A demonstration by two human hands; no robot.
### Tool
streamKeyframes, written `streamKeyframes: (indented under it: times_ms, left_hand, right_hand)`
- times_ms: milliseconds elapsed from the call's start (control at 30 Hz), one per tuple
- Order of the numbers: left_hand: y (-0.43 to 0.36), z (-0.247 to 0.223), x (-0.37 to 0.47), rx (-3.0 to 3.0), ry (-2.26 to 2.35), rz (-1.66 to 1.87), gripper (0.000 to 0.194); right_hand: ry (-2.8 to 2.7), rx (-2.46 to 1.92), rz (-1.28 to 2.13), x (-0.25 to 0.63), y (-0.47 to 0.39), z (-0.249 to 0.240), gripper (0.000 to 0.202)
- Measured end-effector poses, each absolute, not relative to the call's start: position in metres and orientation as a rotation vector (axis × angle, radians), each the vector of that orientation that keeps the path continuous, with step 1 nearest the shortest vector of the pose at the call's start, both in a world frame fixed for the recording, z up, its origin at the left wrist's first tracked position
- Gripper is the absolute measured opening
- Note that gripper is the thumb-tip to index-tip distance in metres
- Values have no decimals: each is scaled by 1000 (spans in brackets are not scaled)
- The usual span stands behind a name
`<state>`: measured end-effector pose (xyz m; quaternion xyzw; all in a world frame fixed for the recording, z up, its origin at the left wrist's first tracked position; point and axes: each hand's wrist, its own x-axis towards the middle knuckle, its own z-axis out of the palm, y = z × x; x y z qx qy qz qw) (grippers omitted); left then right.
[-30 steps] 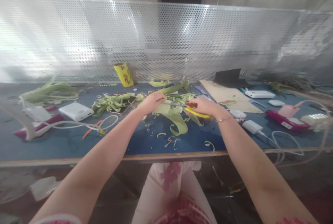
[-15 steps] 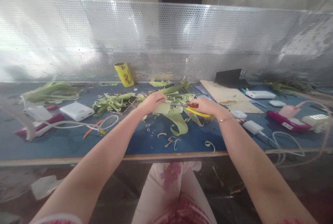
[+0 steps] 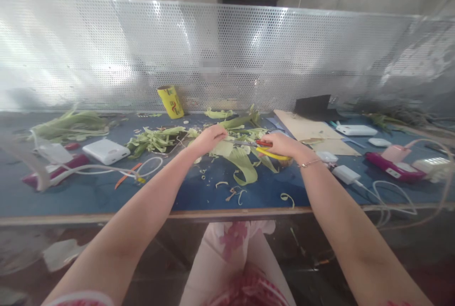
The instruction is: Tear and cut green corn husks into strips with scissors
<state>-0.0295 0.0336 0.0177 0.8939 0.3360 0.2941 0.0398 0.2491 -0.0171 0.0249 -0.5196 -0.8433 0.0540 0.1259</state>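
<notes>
My left hand (image 3: 212,139) is closed on a broad pale green leaf, which looks like a corn husk (image 3: 245,166); its lower end curls down over the blue tabletop. My right hand (image 3: 280,145) grips scissors with a yellow and orange-red handle (image 3: 272,154). Their metal blades (image 3: 243,142) point left and lie at the leaf piece beside my left fingers. How far the blades are apart is too small to tell. A heap of cut green strips (image 3: 156,140) lies left of my left hand, and a larger rolled leaf (image 3: 236,121) lies behind both hands.
A yellow tube (image 3: 171,102) leans near the perforated metal screen (image 3: 192,50). White power banks (image 3: 105,151), purple power strips (image 3: 393,166) and cables lie at both sides. Brown card sheets (image 3: 305,126) lie at the back right. Small curled scraps (image 3: 232,194) are scattered near the table's front edge.
The scissor blades show slightly more open and the handles sit a touch farther apart. Both hands and the leaf stay nearly in place.
</notes>
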Motion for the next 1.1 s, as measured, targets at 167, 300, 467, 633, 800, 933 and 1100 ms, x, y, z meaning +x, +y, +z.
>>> streamKeyframes:
  times_ms: [167,300,467,633,800,933,1100]
  left_hand:
    - [33,17,-29,2738,1027,914,22]
    - [34,17,-29,2726,1030,918,22]
    - [37,17,-30,2645,1163,959,22]
    - [34,23,-33,2552,1326,1020,22]
    - [26,27,-33,2468,1374,1014,24]
    - [27,23,-31,2471,1348,1013,25]
    - [27,22,-28,2470,1308,1025,24]
  right_hand:
    - [-2466,-1534,152,248,-18,26,40]
    - [-2450,-1585,178,246,-22,27,40]
    - [-2425,-1588,269,249,-25,25,40]
    - [-2451,-1631,289,253,-22,21,42]
    - [-2458,-1614,288,249,-23,22,40]
    - [-2454,-1554,308,246,-26,23,41]
    - [-2465,-1550,304,244,-27,25,41]
